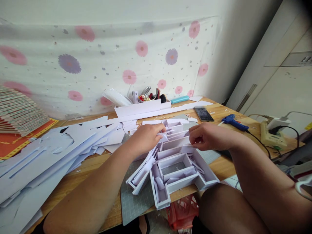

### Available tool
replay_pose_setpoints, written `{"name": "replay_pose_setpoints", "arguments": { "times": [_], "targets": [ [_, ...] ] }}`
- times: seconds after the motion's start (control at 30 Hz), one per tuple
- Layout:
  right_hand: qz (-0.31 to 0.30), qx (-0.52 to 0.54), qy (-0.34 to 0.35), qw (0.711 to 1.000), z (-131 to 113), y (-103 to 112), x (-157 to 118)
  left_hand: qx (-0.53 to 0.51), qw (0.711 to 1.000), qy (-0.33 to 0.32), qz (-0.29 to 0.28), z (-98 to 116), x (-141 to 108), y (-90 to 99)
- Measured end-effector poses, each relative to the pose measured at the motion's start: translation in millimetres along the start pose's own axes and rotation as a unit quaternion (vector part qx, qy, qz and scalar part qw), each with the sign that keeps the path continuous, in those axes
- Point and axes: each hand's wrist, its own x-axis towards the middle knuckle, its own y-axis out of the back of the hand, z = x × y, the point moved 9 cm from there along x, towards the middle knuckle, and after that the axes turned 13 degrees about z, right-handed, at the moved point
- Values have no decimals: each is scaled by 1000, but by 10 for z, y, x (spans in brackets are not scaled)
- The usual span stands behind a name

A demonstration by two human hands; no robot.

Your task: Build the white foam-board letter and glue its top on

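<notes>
White board walls form an open structure of several compartments point(176, 164) on a grey-green cutting mat point(136, 203). My left hand point(149, 135) is over its far left part, thumb and fingers closed on a small white piece of board point(163, 137). Across from it, my right hand point(207, 136) is closed with curled fingers above the far right side; whatever it grips is hidden. Loose white strips point(142, 174) lean against the structure's left side, and more strips point(197, 164) lie inside its right compartment.
Cut white sheets point(60, 156) pile up on the left beside stacked books point(20, 112). Behind is a white tray point(138, 110) of tools. A phone point(204, 114), a blue glue gun point(235, 122) and a power strip point(273, 135) are on the right. A red basket point(182, 211) stands below the table edge.
</notes>
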Motion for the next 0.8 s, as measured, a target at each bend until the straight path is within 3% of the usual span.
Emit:
{"name": "replay_pose_setpoints", "arguments": {
  "times": [0.23, 0.6, 0.8],
  "targets": [
    [28, 18, 2, 999, 120, -37, 37, 40, 998, -33, -26, 75, -22, -184],
    [15, 65, 26, 997, -76, -238, 157, 116, 987, -76, -77, 188, -114, -295],
    [-17, -4, 40, 999, -312, -405, 260, 115, 987, -74, -82, 161, -100, -311]
  ]
}}
